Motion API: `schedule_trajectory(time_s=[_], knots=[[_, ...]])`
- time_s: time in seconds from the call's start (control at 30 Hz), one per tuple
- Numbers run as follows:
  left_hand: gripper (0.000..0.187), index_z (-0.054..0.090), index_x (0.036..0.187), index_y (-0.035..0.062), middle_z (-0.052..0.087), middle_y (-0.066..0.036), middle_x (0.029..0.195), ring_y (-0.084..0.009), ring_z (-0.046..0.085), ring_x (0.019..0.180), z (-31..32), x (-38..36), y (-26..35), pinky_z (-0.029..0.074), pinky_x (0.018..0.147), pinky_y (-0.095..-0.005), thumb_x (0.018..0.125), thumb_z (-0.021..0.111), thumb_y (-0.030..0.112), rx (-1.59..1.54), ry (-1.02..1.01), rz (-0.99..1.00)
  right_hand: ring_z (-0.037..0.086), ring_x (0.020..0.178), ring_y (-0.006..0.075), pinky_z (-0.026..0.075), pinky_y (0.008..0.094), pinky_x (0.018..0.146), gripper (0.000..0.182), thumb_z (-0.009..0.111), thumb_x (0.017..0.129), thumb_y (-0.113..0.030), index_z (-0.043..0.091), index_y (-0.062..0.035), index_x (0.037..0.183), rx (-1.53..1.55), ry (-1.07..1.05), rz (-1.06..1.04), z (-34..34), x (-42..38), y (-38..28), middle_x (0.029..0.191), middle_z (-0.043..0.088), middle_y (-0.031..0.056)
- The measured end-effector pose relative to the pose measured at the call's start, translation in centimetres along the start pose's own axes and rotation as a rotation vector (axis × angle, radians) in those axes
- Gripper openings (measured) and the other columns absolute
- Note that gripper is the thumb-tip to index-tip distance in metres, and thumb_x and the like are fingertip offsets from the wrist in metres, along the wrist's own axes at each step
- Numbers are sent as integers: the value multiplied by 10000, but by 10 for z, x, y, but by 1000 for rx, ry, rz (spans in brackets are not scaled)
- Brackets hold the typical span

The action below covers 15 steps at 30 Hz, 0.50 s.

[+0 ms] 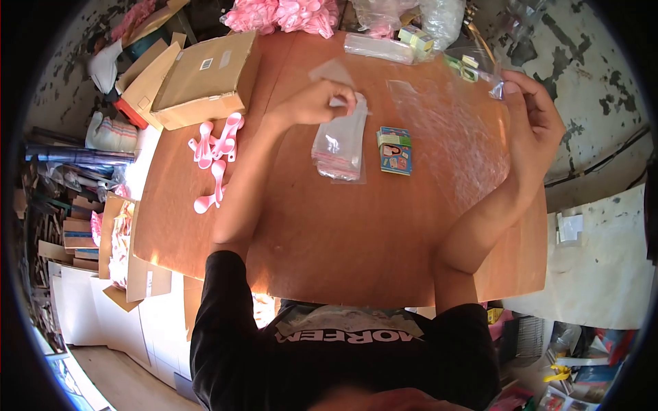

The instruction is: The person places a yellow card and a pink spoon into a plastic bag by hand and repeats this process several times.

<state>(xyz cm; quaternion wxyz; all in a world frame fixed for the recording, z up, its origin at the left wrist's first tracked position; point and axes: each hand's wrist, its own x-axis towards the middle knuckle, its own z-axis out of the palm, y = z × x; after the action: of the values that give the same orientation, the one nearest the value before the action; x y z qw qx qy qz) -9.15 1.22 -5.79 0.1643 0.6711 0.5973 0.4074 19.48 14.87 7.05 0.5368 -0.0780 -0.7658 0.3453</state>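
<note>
My left hand (323,103) is closed with curled fingers above a stack of clear plastic bags (339,140). A bit of clear film shows by its fingertips, but whether they grip it I cannot make out. Out at the right table edge, my right hand (533,116) pinches a clear plastic bag (496,88) between thumb and fingers. Between the hands lies a small stack of blue and green printed cards (395,152). Loose crinkled clear plastic (456,137) spreads over the table nearer my right arm.
Pink plastic spoons (218,147) lie left on the wooden table (343,240), before a closed cardboard box (209,79). Pink bagged goods (281,15), a plastic-wrapped pack (378,49) and a green item (462,67) sit along the far edge. Another person (106,65) is at far left.
</note>
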Motion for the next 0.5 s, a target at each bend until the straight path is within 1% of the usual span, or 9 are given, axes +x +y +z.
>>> schedule_trajectory(time_s=[0.1, 0.2, 0.23, 0.27, 0.33, 0.37, 0.43, 0.47, 0.5], knots=[[152, 649, 915, 39, 657, -70, 1043, -196, 580, 1032, 8, 2, -25, 437, 954, -340, 771, 686, 5, 14, -350, -165, 584, 780, 67, 455, 206, 736, 143, 635, 894, -20, 690, 3, 1024, -1, -30, -18, -4, -1, 4, 871, 672, 10], [191, 661, 922, 52, 627, -72, 1125, -216, 552, 1100, 10, -1, -23, 433, 960, -355, 757, 745, 99, 34, -488, -151, 590, 778, 58, 459, 204, 720, 141, 635, 880, -6, 695, -1, 1007, -5, -75, -34, -5, -3, 3, 862, 678, 10], [325, 677, 1033, 92, 572, -99, 1248, -238, 497, 1206, 8, 0, -19, 408, 1003, -366, 746, 793, 188, 75, -551, -142, 590, 778, 58, 459, 204, 720, 141, 635, 880, -6, 695, -1, 1007, -8, -70, -34, -4, -3, 1, 862, 678, 10], [325, 677, 1033, 92, 572, -99, 1248, -238, 497, 1206, 8, 0, -15, 408, 1003, -366, 746, 793, 188, 76, -554, -140, 598, 766, 64, 467, 211, 713, 137, 634, 871, -3, 697, 0, 992, -28, -113, -46, -3, -4, -1, 851, 685, 21], [505, 631, 1171, 71, 554, -121, 1313, -267, 445, 1290, 7, -2, 11, 363, 1071, -366, 751, 809, 286, 161, -434, -316, 607, 754, 70, 475, 218, 706, 133, 633, 861, 0, 698, 1, 977, -48, -155, -58, 1, -3, -8, 840, 691, 32], [505, 631, 1171, 71, 554, -121, 1313, -267, 445, 1290, 10, -1, 17, 363, 1071, -366, 751, 809, 286, 162, -435, -316, 615, 731, 85, 486, 229, 682, 127, 631, 856, -3, 696, 7, 964, -104, -295, -108, 4, -2, -11, 820, 692, 48], [649, 563, 1263, 36, 474, -177, 1397, -276, 367, 1360, 18, 4, 33, 313, 1117, -381, 732, 834, 293, -96, 41, 72, 622, 707, 100, 496, 240, 658, 122, 628, 850, -7, 693, 12, 952, -159, -431, -155, 12, -5, -11, 801, 692, 63], [649, 563, 1263, 36, 474, -177, 1397, -276, 367, 1360, 22, 5, 45, 313, 1117, -381, 732, 834, 293, -98, 36, 72, 622, 680, 108, 500, 246, 631, 120, 628, 852, -17, 690, 16, 949, -124, -512, -128, 19, -9, -3, 803, 692, 70], [621, 556, 1257, 12, 522, -176, 1335, -261, 426, 1311, 23, 6, 68, 351, 1090, -380, 750, 825, 249, -122, 107, 211, 622, 654, 116, 504, 251, 605, 120, 627, 854, -27, 687, 19, 946, -90, -593, -102, 26, -11, 1, 805, 693, 77]])
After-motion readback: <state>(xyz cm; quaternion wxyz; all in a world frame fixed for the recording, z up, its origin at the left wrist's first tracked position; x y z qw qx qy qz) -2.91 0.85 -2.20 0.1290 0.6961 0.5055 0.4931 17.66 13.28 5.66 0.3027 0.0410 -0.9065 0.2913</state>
